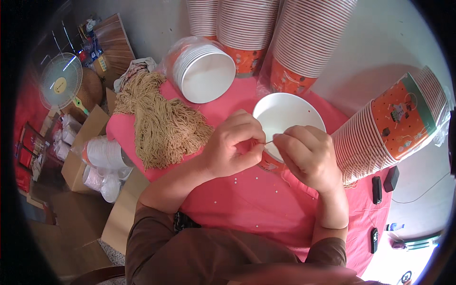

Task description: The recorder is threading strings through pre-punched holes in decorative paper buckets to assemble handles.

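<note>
My left hand (pixel 237 145) and my right hand (pixel 308 154) are both closed in a pinch, fingertips close together. Between them runs a short bit of thin string (pixel 269 142). They are over the near rim of a large paper bucket (pixel 280 111), white inside and orange outside, which stands upright on the pink tablecloth (pixel 228 213). A small dark spot, perhaps a hole, shows at the bucket's right inner wall. Beyond my left forearm lies a thick bundle of tan strings (pixel 166 123). My hands hide part of the bucket's front.
Behind stand tall stacks of paper buckets (pixel 304 42); another wrapped stack (pixel 209 76) lies tipped. A leaning stack (pixel 384 126) at right has strings hanging along it. Small white dots (pixel 257 178) are scattered on the cloth. Dark objects (pixel 376 190) sit at the right edge. Cardboard boxes (pixel 88 152) stand left.
</note>
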A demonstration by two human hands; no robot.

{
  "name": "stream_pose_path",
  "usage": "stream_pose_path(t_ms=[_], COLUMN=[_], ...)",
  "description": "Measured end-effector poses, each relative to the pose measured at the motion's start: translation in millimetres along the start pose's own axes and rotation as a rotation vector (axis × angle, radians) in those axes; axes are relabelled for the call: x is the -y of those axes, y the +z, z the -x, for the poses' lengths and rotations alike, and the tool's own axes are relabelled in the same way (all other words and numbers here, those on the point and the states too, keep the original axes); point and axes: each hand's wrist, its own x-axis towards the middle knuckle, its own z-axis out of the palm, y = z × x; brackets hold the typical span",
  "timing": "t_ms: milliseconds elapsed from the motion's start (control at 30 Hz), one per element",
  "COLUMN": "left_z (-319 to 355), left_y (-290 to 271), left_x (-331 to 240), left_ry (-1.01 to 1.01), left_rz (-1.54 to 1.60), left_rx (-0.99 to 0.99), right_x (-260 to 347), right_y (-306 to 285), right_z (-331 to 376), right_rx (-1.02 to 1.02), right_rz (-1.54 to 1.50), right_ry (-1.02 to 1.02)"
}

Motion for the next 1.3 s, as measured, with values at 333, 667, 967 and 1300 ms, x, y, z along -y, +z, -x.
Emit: stream_pose_path(t_ms=[333,667,967,1300], left_z=[4,2,2,6], left_y=[6,1,-9,7], left_x=[3,5,5,2], left_ry=[0.023,0.064,-0.031,-0.09], left_rz=[-0.133,-0.222,-0.135,-0.097], left_rx=[-0.009,0.099,0.053,0.191], right_x=[-11,-21,-21,-14], right_y=[-37,-38,-38,-42], right_z=[9,10,12,11], right_rx=[-0.372,-0.495,-0.485,-0.531], right_rz=[0.228,0.172,0.139,0.175], right_ry=[0.086,0.166,0.202,0.095])
